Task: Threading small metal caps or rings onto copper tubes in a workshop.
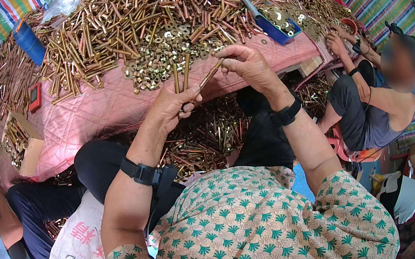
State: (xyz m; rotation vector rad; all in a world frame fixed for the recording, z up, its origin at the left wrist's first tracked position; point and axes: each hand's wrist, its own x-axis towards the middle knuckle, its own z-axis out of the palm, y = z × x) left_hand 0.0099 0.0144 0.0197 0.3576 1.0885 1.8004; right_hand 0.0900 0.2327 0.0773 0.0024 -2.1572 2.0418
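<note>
My left hand is closed around several long brass-coloured bolts. Two of them, including the bolt, stick up from its fingers, and a third bolt slants up to the right. At that slanted bolt's far end, my right hand pinches with thumb and forefinger. Whether a small nut or washer sits between those fingertips is hidden. Just beyond my hands, a heap of small nuts and washers lies on the pink quilted cloth.
Long bolts pile high across the table. A blue tray holds washers. On the left are a blue cylinder, a red device and a cardboard box of bolts. A person works at right; another person's arm shows at left.
</note>
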